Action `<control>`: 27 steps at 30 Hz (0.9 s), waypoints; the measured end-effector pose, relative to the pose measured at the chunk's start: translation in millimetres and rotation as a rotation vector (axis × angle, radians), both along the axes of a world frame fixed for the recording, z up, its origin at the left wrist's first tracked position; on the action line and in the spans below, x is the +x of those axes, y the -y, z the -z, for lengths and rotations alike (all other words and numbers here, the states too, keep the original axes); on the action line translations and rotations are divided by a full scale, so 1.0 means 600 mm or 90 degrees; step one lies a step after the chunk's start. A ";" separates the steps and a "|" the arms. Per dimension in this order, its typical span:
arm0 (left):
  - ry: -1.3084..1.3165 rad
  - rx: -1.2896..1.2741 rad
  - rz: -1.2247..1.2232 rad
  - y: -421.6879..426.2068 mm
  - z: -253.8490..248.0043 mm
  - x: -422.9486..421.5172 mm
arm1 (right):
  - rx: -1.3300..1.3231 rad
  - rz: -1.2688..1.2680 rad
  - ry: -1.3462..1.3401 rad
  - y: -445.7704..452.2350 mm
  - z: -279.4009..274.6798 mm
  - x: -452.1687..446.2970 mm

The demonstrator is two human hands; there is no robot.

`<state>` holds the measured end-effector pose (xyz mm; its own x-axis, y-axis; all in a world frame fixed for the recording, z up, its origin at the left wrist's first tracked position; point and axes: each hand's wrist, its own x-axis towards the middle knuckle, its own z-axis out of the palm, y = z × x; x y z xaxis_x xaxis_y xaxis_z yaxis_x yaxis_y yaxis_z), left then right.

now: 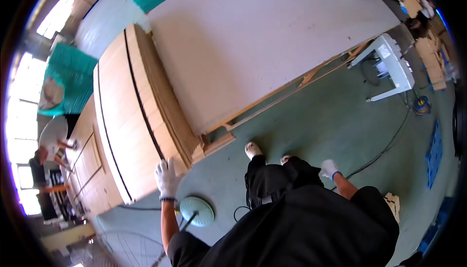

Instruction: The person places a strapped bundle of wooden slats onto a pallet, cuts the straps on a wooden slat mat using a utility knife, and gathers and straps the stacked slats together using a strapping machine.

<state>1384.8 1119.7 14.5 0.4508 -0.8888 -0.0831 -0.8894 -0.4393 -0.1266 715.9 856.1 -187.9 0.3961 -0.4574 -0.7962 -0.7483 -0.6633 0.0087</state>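
My left hand, in a white knit glove with a dark band at the wrist, rests on the near corner of the top wooden panel. Its fingers are stretched out beside the end of a black stripe that runs along the panel. Beneath that panel is a tall stack of similar boards, with layered edges facing the table. Out to my right side hangs my right hand, also in a white glove. Its fingers are loosely apart, over the floor, and no object shows in them.
A large grey-topped table adjoins the stack. A pedestal fan's round green base stands near my left arm. A grey metal stand and a black cable are at right. Another person works at left.
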 end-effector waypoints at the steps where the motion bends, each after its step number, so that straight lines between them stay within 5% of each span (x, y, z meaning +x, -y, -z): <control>1: -0.014 0.012 -0.021 0.002 -0.014 -0.004 | 0.017 0.011 -0.001 -0.018 -0.003 0.008; 7: -0.013 -0.044 0.067 -0.051 0.000 0.023 | 0.029 0.610 0.255 -0.067 0.142 0.055; 10: -0.012 -0.132 0.104 -0.071 0.024 0.043 | 0.087 0.453 0.184 0.018 0.041 0.168; 11: -0.025 -0.134 0.097 -0.073 0.020 0.045 | 0.107 0.518 0.329 0.031 0.003 0.200; 13: -0.003 -0.198 0.110 -0.079 0.029 0.044 | 0.068 0.432 0.312 0.074 -0.085 0.294; 14: 0.023 -0.220 0.150 -0.081 0.024 0.043 | 0.122 0.532 0.336 0.086 -0.129 0.334; 19: 0.070 -0.119 0.020 -0.136 0.029 0.089 | 0.216 0.584 0.433 0.088 -0.120 0.419; 21: -0.020 -0.090 -0.138 -0.162 0.034 0.141 | 0.238 0.485 0.414 0.085 -0.111 0.422; 23: -0.046 -0.001 -0.126 -0.192 0.053 0.192 | 0.236 0.324 0.355 0.089 -0.053 0.410; 27: -0.044 -0.049 -0.159 -0.125 -0.016 0.182 | 0.253 0.504 0.375 0.099 -0.044 0.371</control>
